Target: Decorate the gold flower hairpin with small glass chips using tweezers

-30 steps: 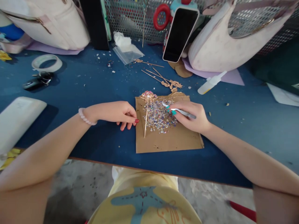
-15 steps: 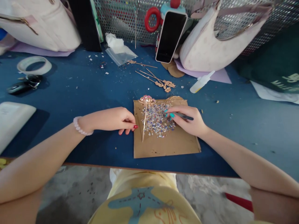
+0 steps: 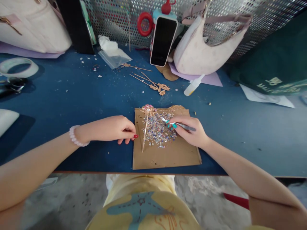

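Observation:
A flat piece of cardboard [image 3: 177, 156] lies on the blue table with many small rhinestones [image 3: 158, 132] spread over it. Across its left part rests a gold-coloured hairpin [image 3: 145, 134], its pink floral head at the cardboard's far edge. My right hand [image 3: 188, 129] grips a pair of tweezers [image 3: 183, 126], their tips over the rhinestones. My left hand [image 3: 118, 129], with curled fingers and the thumb pressed against them, is at the cardboard's left edge; whether anything is in the pinch is hidden.
Several gold-coloured hairpins [image 3: 155, 85] lie beyond the cardboard. A small glue bottle [image 3: 193, 85], a phone [image 3: 164, 41] propped upright, a white handbag [image 3: 201, 54], a plastic bag [image 3: 114, 59] and a roll of tape [image 3: 33, 68] are farther out. A metal mesh [image 3: 115, 22] stands behind.
The whole view has shifted, so the far things appear farther left. The tweezers' tips now show, pointing left over the rhinestones. My left hand stays beside the cardboard.

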`<state>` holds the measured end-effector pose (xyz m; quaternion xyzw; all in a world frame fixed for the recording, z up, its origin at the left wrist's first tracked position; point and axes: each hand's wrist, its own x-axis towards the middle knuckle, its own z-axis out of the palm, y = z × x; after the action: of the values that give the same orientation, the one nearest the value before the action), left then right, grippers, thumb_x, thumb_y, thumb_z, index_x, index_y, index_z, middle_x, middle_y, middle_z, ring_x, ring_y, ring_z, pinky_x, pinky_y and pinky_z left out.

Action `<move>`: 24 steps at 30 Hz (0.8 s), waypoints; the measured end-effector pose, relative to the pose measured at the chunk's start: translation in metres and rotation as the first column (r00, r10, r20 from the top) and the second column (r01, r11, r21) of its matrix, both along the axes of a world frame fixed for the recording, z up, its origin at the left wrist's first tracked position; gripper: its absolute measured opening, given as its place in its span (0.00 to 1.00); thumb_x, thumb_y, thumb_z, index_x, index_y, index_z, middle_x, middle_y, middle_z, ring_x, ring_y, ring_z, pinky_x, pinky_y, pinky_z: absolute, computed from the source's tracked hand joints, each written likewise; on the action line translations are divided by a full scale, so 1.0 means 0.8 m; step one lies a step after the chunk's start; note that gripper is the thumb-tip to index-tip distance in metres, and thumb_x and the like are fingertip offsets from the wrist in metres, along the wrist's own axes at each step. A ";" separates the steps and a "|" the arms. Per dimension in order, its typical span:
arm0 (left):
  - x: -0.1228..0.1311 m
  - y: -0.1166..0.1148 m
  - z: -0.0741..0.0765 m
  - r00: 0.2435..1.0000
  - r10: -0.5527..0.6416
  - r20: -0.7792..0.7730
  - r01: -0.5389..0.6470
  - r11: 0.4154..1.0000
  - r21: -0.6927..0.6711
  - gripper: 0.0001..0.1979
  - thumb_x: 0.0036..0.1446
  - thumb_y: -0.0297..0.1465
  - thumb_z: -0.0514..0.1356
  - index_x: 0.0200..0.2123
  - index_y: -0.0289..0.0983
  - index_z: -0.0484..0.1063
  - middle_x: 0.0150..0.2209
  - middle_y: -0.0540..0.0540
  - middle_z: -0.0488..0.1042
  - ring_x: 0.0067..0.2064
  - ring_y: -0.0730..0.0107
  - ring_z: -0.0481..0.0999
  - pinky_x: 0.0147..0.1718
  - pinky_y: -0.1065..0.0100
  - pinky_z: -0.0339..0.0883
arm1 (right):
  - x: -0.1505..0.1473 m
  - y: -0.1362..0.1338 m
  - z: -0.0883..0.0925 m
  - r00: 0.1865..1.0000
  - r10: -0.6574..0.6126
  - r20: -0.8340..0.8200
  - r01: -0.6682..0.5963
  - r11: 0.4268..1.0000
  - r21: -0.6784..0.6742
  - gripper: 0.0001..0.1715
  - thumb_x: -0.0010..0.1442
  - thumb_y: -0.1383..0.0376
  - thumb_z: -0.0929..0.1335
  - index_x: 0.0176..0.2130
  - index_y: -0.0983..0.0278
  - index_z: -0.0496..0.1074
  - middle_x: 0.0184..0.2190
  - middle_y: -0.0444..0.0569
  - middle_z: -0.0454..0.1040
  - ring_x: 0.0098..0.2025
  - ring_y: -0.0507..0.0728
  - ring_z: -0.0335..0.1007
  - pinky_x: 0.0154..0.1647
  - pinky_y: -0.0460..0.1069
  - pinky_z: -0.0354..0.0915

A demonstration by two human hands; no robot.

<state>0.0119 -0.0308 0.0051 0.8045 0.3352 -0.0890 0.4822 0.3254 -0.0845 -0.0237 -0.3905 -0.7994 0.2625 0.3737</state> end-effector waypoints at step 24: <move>0.045 -0.014 0.000 0.963 0.108 0.248 -0.080 0.990 -0.119 0.09 0.63 0.38 0.59 0.37 0.38 0.68 0.25 0.53 0.74 0.20 0.76 0.71 0.21 0.74 0.61 | -0.001 0.011 0.020 0.997 0.077 -0.012 -0.077 0.997 0.001 0.05 0.62 0.66 0.70 0.37 0.59 0.79 0.34 0.44 0.82 0.37 0.53 0.79 0.41 0.50 0.74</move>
<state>0.0482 -0.0422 0.0053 0.7653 0.3033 0.0196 0.5674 0.3246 -0.0754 -0.0079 -0.3577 -0.8116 0.2787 0.3682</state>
